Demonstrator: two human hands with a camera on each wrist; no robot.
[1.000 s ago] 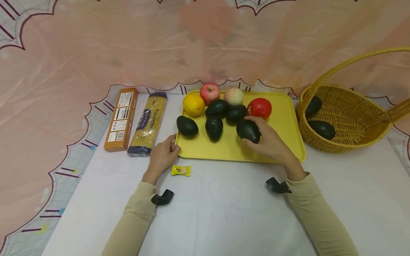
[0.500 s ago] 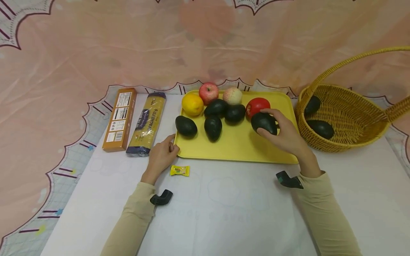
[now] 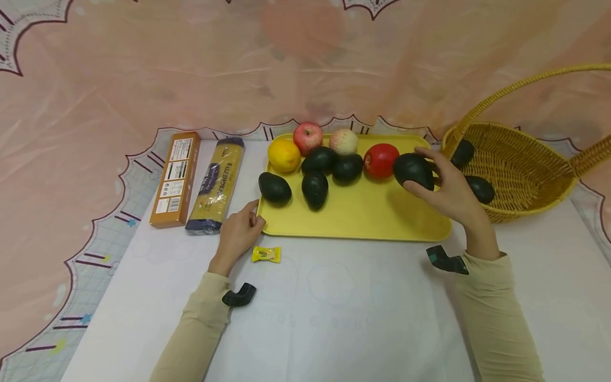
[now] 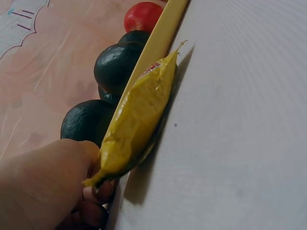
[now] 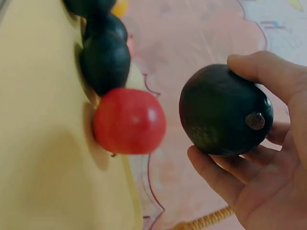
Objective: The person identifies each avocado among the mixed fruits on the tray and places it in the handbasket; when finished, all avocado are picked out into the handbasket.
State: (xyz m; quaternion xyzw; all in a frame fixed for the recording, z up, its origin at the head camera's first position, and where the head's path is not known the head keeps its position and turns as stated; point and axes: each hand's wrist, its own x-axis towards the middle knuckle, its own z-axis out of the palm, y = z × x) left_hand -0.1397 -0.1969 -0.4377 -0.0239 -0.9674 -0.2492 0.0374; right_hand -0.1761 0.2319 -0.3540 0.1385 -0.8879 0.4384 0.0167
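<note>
My right hand (image 3: pixel 451 185) grips a dark green avocado (image 3: pixel 413 171), holding it up over the right end of the yellow tray (image 3: pixel 353 225). In the right wrist view thumb and fingers curve round the avocado (image 5: pixel 220 110), its stem end showing. At the tray's left front corner, my left hand (image 3: pixel 241 231) holds the rim with curled fingers; the fingertips are partly hidden. Several more avocados (image 3: pixel 315 189) lie on the tray, along with a lemon (image 3: pixel 284 155), an apple (image 3: pixel 307 138), a pale peach-like fruit (image 3: pixel 343 141) and a red tomato-like fruit (image 3: pixel 381 161).
A wicker basket (image 3: pixel 520 209) with a tall handle stands at the right, two avocados (image 3: pixel 481 189) inside. Left of the tray lie a spaghetti packet (image 3: pixel 217 183) and an orange-brown box (image 3: pixel 174 180). A yellow wrapped sweet (image 3: pixel 266 254) sits in front of the tray.
My right hand has lifted the avocado from the tray's middle and carried it right, past the red fruit towards the basket. The left hand stays at the tray's corner.
</note>
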